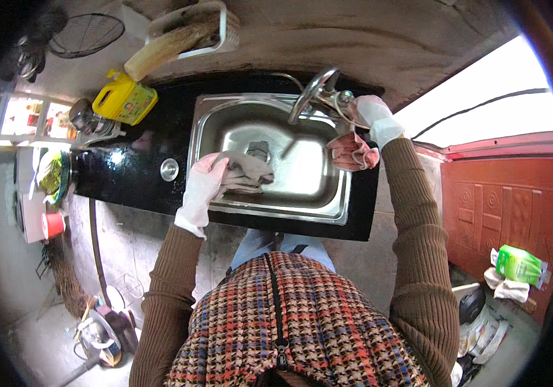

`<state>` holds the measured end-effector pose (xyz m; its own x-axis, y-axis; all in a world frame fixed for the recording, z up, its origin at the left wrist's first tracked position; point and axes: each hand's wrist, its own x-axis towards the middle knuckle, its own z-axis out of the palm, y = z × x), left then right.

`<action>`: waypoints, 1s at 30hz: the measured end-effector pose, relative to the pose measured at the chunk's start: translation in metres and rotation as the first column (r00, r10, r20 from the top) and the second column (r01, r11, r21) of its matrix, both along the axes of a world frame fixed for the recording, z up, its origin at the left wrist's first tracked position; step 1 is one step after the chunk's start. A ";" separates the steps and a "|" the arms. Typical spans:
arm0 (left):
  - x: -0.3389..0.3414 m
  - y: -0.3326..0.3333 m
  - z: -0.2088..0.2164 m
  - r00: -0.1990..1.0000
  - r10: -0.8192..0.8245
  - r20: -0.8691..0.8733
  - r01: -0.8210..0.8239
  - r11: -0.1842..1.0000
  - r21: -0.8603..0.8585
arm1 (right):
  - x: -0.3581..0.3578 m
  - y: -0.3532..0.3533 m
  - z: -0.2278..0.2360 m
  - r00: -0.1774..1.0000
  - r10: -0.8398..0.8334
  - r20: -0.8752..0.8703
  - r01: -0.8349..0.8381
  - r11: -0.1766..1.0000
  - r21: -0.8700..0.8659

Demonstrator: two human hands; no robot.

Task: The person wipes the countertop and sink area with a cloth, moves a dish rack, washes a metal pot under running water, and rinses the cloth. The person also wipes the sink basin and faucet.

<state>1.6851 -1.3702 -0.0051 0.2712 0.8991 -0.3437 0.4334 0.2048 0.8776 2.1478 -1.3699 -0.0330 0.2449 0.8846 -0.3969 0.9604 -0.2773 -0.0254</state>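
Bare steel lay open in the right half of the sink [276,215], and its rolled rim ran close to the front edge of the black counter [131,184]. The counter made a wide strip left of the sink and a narrower one at its right. A round metal disc [169,169] sat just left of the sink, and a yellow plastic jug [125,100] stood beyond its back left corner. The grey cloth [245,173], soft and folded, hung over the sink's left front part. A crumpled pink cloth [354,153] lay across its right rim. The curved chrome faucet [315,93] rose behind the sink. The left hand [204,184], in a thin whitish glove, grasped the grey cloth above the sink's left rim. The gloved right hand [378,119] reached the sink's back right corner, beside the faucet; whether it gripped anything could not be told.
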 end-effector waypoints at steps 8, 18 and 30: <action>0.057 0.007 0.059 0.983 -0.026 0.181 0.068 0.972 -0.226 | -0.104 -0.063 -0.062 0.749 0.381 -0.542 -0.203 0.911 0.360; 0.079 -0.002 0.125 0.945 -0.311 -0.101 0.287 0.645 0.708 | -0.233 -0.035 -0.149 -0.320 0.183 -0.929 0.719 0.686 -0.113; 0.060 0.007 -0.148 0.957 0.118 0.265 0.129 0.646 -0.753 | -0.187 -0.019 -0.140 0.474 -0.242 -0.847 0.361 0.930 -0.063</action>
